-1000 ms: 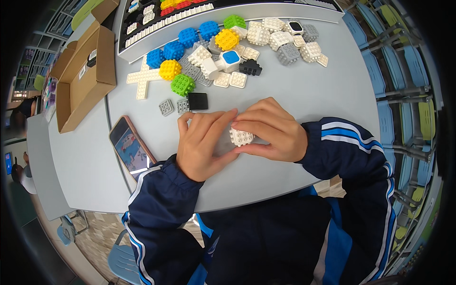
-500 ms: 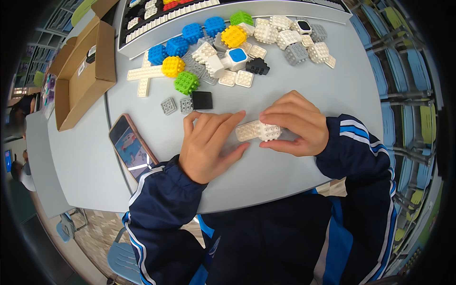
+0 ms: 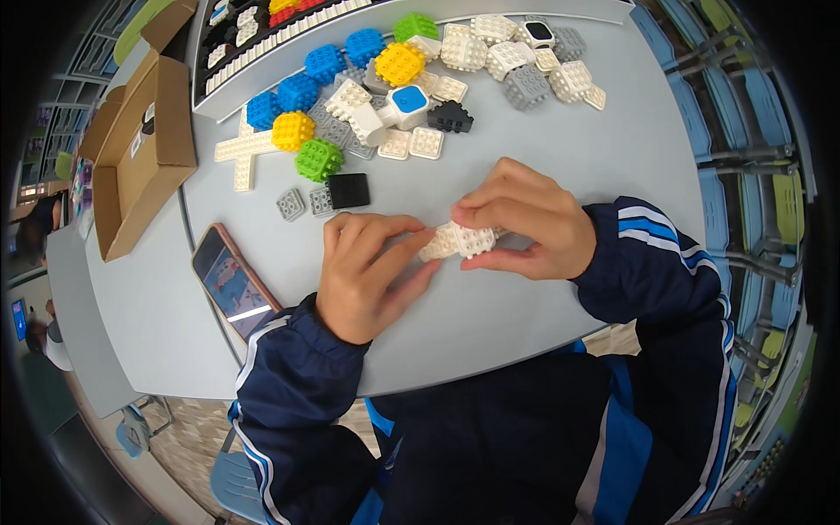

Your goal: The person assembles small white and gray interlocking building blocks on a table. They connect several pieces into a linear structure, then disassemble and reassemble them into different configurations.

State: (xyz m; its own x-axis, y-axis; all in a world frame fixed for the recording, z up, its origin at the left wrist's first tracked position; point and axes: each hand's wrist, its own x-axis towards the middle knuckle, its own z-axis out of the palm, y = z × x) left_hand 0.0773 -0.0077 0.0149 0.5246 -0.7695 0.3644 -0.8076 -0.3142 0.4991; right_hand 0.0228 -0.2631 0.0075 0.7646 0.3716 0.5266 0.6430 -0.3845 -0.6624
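Between the thumb and fingers of my right hand [image 3: 534,232] is a white studded block [image 3: 475,241]. A flat white studded plate [image 3: 440,244] sticks out from the block's left side, joined to it or pressed against it. My left hand [image 3: 363,276] closes its thumb and fingertips around the plate's free left end. Both pieces are just above the grey table, near its front edge. Part of the block is hidden behind the right fingers, where a little more white shows.
Beyond my hands lie blue blocks [image 3: 325,65], a yellow block [image 3: 293,131], a green block [image 3: 319,160], a white cross piece [image 3: 245,148] and a black square piece [image 3: 350,190]. A phone [image 3: 232,278] lies left. Farther back are a cardboard box [image 3: 171,136] and a parts tray [image 3: 420,19].
My left fingers have closed in on the plate's end, which was free of them before. The plate now tilts more. The whole view has shifted slightly, moving the table items leftward.
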